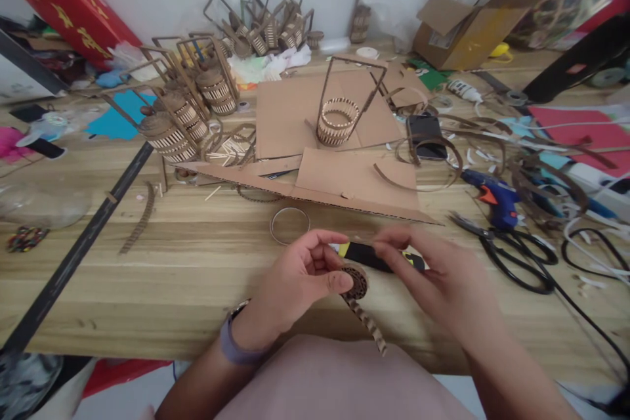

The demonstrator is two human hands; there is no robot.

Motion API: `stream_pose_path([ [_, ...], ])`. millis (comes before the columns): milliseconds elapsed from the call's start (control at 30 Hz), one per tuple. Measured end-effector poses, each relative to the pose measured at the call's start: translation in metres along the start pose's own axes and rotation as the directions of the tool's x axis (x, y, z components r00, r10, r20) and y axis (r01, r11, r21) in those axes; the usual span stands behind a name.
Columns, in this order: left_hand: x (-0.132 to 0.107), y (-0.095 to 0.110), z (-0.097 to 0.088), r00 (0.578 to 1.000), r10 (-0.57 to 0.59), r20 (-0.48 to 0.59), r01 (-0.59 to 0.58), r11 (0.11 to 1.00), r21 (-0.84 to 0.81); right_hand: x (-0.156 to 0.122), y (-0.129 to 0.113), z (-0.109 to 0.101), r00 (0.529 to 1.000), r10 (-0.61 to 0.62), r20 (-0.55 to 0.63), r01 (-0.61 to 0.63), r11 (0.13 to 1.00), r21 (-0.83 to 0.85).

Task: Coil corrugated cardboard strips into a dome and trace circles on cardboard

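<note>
My left hand (pixel 319 272) pinches a small rolled coil of corrugated cardboard strip (pixel 357 282) between thumb and fingers. The strip's loose tail hangs down toward the table's front edge. Just to the right, my right hand (pixel 433 272) has its thumb and forefinger pressed together; motion blurs it, and what they hold, if anything, cannot be made out. Behind both hands lies a black and yellow handled tool (pixel 367 256), partly covered by the fingers. A thin ring (pixel 290 226) rests on the table beyond my left hand.
Cardboard sheets (pixel 359 177) lie ahead, with a small handled basket (pixel 338 123) standing on them. Several similar baskets (pixel 172 125) stand at left. Black scissors (pixel 516 259), a blue glue gun (pixel 497 200) and curled strips are at right. A black bar (pixel 83 243) crosses the left side.
</note>
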State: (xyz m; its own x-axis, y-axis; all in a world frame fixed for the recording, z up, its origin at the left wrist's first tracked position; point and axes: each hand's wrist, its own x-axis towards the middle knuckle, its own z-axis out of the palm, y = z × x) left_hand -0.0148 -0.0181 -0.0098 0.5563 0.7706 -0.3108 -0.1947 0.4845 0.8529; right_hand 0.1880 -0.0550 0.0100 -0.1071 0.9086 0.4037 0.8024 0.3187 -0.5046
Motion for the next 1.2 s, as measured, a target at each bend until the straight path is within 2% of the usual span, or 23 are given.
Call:
stream_pose_path([
  [67,0.000,0.000,0.000,1.000,0.003,-0.011,-0.003,1.000,-0.003,-0.003,0.012,0.003,1.000,0.001,-0.026,-0.004,0.994,-0.111],
  [200,0.003,0.000,-0.002,0.998,0.009,-0.063,-0.012,0.998,-0.055,-0.016,0.037,0.009,0.998,-0.006,0.070,0.025,0.962,-0.270],
  [300,0.005,-0.003,-0.002,0.995,0.003,-0.096,-0.013,0.995,-0.102,-0.025,0.047,0.012,0.996,0.086,0.025,-0.071,0.929,-0.362],
  [400,0.007,-0.004,-0.002,0.991,-0.006,-0.135,-0.013,0.991,-0.136,-0.028,0.048,0.010,0.991,0.135,-0.016,-0.129,0.897,-0.422],
  [500,0.008,-0.005,-0.002,0.982,-0.018,-0.188,-0.016,0.984,-0.178,-0.024,0.037,0.004,0.997,0.075,0.012,-0.067,0.940,-0.335],
  [633,0.009,-0.005,-0.001,0.971,-0.018,-0.238,-0.037,0.974,-0.224,-0.021,0.009,0.001,0.988,-0.129,0.080,0.134,0.989,-0.063],
  [767,0.009,-0.005,0.000,0.973,-0.026,-0.231,-0.037,0.965,-0.260,-0.021,-0.013,0.007,0.962,-0.272,-0.020,0.273,0.960,0.064],
  [900,0.011,-0.003,-0.002,0.977,-0.026,-0.213,-0.034,0.961,-0.273,-0.020,-0.019,0.013,0.939,-0.341,-0.048,0.344,0.932,0.113],
  [1033,0.014,-0.001,-0.008,0.983,-0.002,-0.182,-0.040,0.973,-0.226,-0.019,-0.021,0.012,0.918,-0.393,-0.058,0.397,0.913,0.094],
  [1200,0.013,-0.001,-0.012,0.992,0.000,-0.125,-0.019,0.988,-0.154,-0.018,-0.020,0.003,0.927,-0.375,-0.028,0.376,0.925,0.049],
])
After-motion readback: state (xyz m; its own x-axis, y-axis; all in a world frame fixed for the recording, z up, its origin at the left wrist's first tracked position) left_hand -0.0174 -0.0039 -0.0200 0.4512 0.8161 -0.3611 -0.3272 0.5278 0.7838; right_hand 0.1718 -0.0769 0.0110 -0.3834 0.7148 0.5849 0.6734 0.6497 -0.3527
